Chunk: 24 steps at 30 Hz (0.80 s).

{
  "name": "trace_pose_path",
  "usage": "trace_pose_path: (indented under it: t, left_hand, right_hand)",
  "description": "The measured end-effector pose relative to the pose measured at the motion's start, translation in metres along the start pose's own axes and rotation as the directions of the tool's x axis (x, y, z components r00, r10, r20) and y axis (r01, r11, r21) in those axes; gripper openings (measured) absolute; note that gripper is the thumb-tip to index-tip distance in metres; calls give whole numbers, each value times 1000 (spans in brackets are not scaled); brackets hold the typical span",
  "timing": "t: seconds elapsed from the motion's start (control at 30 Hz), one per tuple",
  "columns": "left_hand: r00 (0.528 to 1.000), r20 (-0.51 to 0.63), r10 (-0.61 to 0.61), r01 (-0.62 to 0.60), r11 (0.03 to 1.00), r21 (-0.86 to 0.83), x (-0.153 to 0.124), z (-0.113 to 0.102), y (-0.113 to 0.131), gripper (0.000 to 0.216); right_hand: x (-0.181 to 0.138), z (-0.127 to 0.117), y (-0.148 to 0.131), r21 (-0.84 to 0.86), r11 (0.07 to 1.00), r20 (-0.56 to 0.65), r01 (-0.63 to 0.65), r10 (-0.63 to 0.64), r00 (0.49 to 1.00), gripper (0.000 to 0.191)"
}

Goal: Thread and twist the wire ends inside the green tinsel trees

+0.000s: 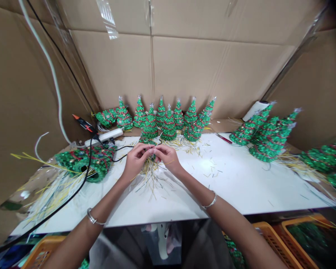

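Note:
My left hand (136,160) and my right hand (168,157) meet over the middle of the table, fingers closed in a pinch. A thin white strip, like a twist tie (159,138), sticks up between the fingertips, and both hands appear to grip it. Just below the hands lies a loose bunch of yellow and white strips (151,173), fanned toward me. Green tinsel shows behind my fingers, partly hidden by them. Closest beyond the hands stands a small tinsel Christmas tree (150,125) with red garland and a silver star.
Several more tinsel trees (194,116) line the back, with others (264,140) at the right. A larger tree (86,160) lies on its side at left, near a glue gun (85,124), power strip (106,136) and black cable (86,183). Red-handled pliers (224,138) lie right; orange baskets (302,243) sit below.

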<state>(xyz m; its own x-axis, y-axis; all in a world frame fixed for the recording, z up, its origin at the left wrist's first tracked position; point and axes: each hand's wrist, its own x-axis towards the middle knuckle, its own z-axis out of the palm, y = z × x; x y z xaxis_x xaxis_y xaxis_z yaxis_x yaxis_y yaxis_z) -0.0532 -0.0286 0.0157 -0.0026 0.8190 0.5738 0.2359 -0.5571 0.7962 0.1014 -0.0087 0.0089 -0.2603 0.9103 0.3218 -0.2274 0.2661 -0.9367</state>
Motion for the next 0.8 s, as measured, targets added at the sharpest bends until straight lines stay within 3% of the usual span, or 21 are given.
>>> trace_pose_path:
  t: [0.1,0.27,0.43,0.63,0.8]
  left_hand:
    - [997,-62,-47,42,995,-87,2,0,1,15]
    - [956,-40,-290,261,907,-331,3,1,4,26]
    - [944,6,-331,294,828,-477,3,2,2,30]
    - [948,-18,-317,269,831,-487,3,0,1,33]
    - [960,-60,-274,235,904,-357,3,0,5,34]
  right_hand:
    - [-2,2,1,-6,1000,8,-15,15,1000,26]
    - [1,-2,-1,37,998,-125,44,-39,991,32]
    - [2,-1,-3,29,998,-103,60,-56,993,33]
    - [-1,4,1,19,999,52,-45,44,998,41]
    - [-2,5,-3,41,998,94,-41,36,995,42]
